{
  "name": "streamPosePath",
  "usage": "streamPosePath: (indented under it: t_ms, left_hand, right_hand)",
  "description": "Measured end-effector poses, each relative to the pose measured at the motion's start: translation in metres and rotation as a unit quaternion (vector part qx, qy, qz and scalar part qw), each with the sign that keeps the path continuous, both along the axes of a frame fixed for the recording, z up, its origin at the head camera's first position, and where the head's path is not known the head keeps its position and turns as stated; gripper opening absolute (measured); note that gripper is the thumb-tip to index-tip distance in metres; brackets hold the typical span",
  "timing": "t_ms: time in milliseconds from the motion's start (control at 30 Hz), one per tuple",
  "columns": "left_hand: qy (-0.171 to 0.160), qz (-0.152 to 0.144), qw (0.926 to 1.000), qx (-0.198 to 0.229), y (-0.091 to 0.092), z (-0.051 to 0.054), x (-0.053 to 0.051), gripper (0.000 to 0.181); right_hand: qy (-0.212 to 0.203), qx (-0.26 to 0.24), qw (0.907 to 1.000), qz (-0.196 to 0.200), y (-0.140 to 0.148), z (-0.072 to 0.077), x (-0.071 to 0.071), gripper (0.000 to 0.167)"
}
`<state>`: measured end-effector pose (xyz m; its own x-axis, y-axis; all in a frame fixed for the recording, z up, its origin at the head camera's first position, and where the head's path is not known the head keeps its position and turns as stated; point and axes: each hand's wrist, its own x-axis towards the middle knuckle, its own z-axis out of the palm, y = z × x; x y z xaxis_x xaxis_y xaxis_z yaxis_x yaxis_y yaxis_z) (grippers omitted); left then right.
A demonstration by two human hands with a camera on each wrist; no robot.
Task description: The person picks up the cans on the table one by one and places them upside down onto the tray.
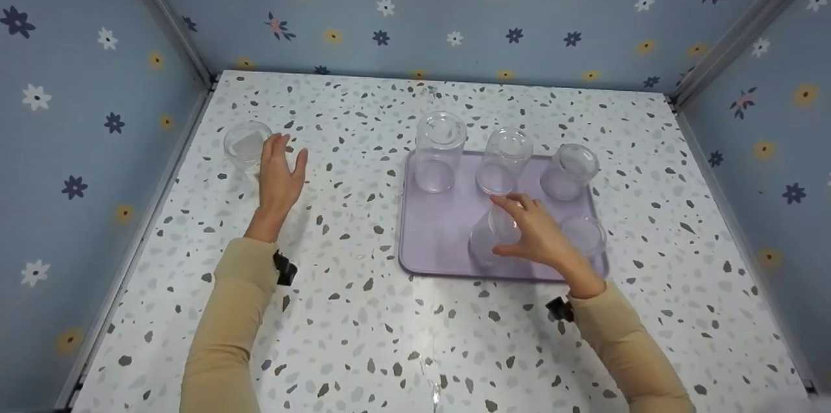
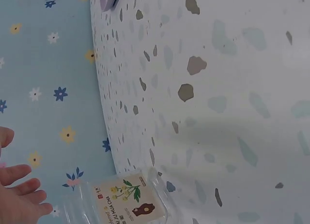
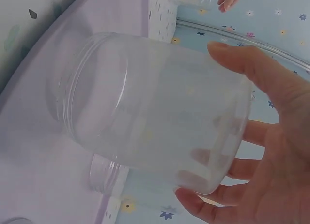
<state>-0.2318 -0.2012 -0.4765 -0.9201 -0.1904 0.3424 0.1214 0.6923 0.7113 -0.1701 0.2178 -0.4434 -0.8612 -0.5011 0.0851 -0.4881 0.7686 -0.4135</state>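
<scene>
My right hand (image 1: pixel 535 234) grips a clear plastic jar (image 3: pixel 155 108) around its base end, thumb on one side and fingers on the other. Some fingertips show through the wall. The jar is upside down, with its threaded mouth at the lilac tray (image 1: pixel 432 257). At the far left of the table, my left hand (image 1: pixel 280 179) is beside another clear jar (image 1: pixel 243 145), fingers loosely extended and holding nothing. The left wrist view shows a label with yellow flowers and a bear on that jar (image 2: pixel 128 200), and the left fingers (image 2: pixel 22 185) apart from it.
Along the tray's back stand a tall clear jar (image 1: pixel 441 147), a medium one (image 1: pixel 506 156) and a shorter one (image 1: pixel 571 169). Another clear container (image 1: pixel 584 236) sits at the tray's front right. Flowered panels (image 1: pixel 415 17) enclose the speckled table (image 1: pixel 337 322) at back and sides.
</scene>
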Motion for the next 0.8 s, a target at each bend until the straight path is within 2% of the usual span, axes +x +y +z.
streamPosePath:
  t_ms: [267, 500, 800]
  left_hand:
    - [-0.024, 0.027, 0.9987, -0.035, -0.019, 0.003, -0.011, 0.046]
    - [-0.029, 0.043, 0.9956, -0.078, -0.035, 0.003, -0.019, 0.048]
    - [-0.110, 0.069, 0.9839, -0.123, -0.052, 0.005, -0.025, 0.059]
  right_hand:
    - [-0.016, 0.051, 0.9985, 0.002, 0.001, 0.004, -0.004, 0.086]
    - [-0.032, 0.077, 0.9965, 0.007, 0.003, 0.005, -0.007, 0.084]
    - [-0.025, 0.098, 0.9948, 0.013, 0.004, 0.006, -0.010, 0.085]
